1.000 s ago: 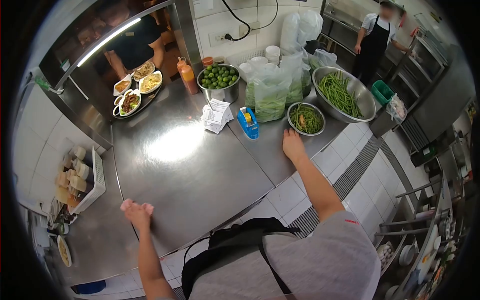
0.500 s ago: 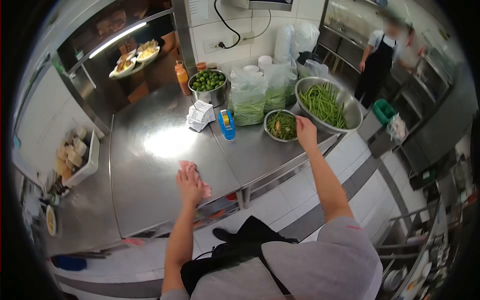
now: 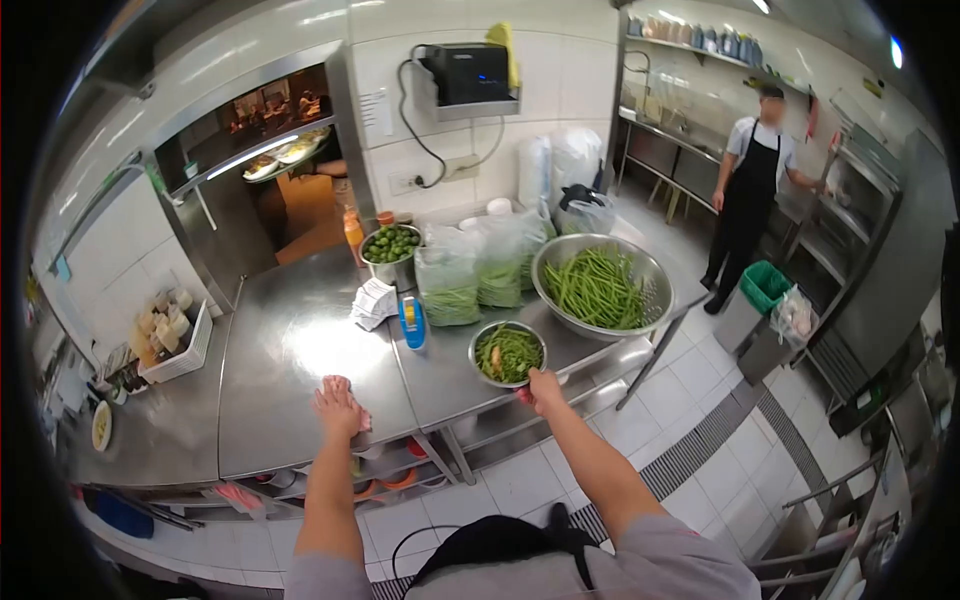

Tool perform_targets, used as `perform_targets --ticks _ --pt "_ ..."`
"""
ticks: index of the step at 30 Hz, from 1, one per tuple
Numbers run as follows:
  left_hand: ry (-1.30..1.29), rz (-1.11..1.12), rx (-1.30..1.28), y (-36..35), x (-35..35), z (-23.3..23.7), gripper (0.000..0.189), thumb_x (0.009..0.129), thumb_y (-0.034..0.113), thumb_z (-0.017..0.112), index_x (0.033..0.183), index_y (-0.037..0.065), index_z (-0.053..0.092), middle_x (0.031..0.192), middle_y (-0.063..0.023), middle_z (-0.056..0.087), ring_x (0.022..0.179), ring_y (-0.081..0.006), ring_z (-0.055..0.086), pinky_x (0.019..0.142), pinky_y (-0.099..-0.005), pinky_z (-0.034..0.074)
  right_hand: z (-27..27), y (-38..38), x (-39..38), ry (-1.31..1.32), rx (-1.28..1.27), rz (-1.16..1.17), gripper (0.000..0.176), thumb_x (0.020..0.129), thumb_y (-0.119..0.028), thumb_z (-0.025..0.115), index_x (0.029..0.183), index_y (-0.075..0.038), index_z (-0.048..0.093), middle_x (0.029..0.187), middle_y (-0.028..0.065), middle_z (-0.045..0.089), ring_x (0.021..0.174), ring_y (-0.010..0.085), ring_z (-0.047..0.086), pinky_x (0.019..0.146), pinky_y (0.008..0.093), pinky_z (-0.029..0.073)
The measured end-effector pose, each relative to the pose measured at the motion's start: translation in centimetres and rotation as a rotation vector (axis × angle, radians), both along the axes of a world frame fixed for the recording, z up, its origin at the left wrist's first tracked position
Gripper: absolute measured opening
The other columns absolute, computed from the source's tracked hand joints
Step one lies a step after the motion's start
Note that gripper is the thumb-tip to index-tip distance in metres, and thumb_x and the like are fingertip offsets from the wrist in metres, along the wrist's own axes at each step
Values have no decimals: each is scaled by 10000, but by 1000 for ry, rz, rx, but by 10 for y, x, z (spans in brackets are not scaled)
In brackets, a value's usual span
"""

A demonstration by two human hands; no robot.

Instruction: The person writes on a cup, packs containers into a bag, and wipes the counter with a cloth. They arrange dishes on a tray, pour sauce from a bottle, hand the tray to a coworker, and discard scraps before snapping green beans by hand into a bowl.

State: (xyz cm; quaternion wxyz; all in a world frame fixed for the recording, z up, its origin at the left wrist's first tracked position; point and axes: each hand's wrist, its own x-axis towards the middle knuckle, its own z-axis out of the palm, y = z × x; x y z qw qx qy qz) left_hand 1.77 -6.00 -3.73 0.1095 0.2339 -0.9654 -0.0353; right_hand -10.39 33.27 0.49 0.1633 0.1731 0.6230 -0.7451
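My left hand (image 3: 338, 409) lies spread on a pink cloth (image 3: 364, 420) on the steel counter (image 3: 270, 420). Fingers of my right hand (image 3: 541, 391) grip the near right rim of a small metal bowl (image 3: 508, 381) with cut greens; something pink shows beneath them. Beyond this bowl stands a large metal bowl (image 3: 655, 325) of green beans. Bags of cut greens (image 3: 450, 290) stand behind, beside a blue tape dispenser (image 3: 412, 322), papers (image 3: 374, 304) and a pot of limes (image 3: 392, 270).
A person (image 3: 752, 190) in a black apron stands at the back right, near a green-lined bin (image 3: 765, 285). A white basket (image 3: 195, 350) of containers and an oval plate (image 3: 102, 426) are on the left. An orange bottle (image 3: 353, 230) stands by the wall.
The view has tilted up and shifted. My right hand has drawn the small bowl towards me, away from the large bowl. My left hand is still on the cloth.
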Motion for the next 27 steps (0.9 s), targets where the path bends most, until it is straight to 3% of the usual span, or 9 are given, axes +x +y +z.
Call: perform_targets --ticks 4,7,9,11,16,20,22,23,27 --pt "1 63 -233 36 -7 16 674 775 273 523 1366 159 219 1436 -149 86 1288 -422 107 996 -581 156 7 70 53 -83 -179 165 206 839 -122 377 957 -2 496 629 103 560 441 163 528 381 287 444" --pt "29 0 -110 157 -20 48 722 785 284 531 1376 94 163 1428 -194 42 1301 -397 75 996 -580 132 4 182 108 -109 -285 165 234 812 -89 404 1024 -3 452 635 107 551 415 141 512 353 260 431" --pt "598 -37 12 220 -61 50 721 782 280 544 1362 44 186 1411 -227 85 1295 -383 115 1003 -551 128 18 253 119 -72 -301 155 284 790 -69 417 1067 -7 417 635 108 553 393 133 502 325 250 421" --pt "777 -162 -9 290 -65 34 672 794 280 543 1342 29 246 1376 -226 200 1262 -364 207 1006 -483 159 21 322 132 -91 -298 121 328 775 -54 421 1099 -10 392 622 104 551 384 124 502 304 243 414" --pt "683 -155 168 448 -78 -37 618 790 255 547 1328 83 296 1348 -193 261 1238 -362 251 990 -505 184 7 483 144 -163 -201 -172 289 777 -56 413 1061 -4 411 630 117 556 396 136 510 321 253 431" --pt "-72 -140 244 535 -81 -93 463 798 226 516 1239 113 430 1311 -152 352 1222 -346 300 992 -544 186 11 585 137 -211 -286 -392 300 787 -63 409 1078 9 397 697 134 579 446 164 554 368 272 483" --pt "-799 -274 255 542 -97 -142 368 776 179 518 1133 87 526 1186 -180 485 1147 -356 408 975 -508 276 -2 626 119 -201 -331 -467 276 766 -47 409 1023 55 411 670 153 577 494 206 593 397 286 514" --pt "-974 -318 259 539 -99 -174 364 778 182 513 1127 83 528 1176 -181 492 1138 -355 417 967 -501 286 1 644 109 -151 -337 -547 275 764 -42 404 1020 58 417 673 159 578 504 214 598 409 291 521" --pt "-1165 -285 318 571 -130 -248 349 785 192 495 1107 65 539 1136 -185 518 1100 -348 452 935 -473 329 -22 729 66 -89 -346 -692 299 762 -43 382 1017 105 431 730 206 591 558 257 623 476 327 551"
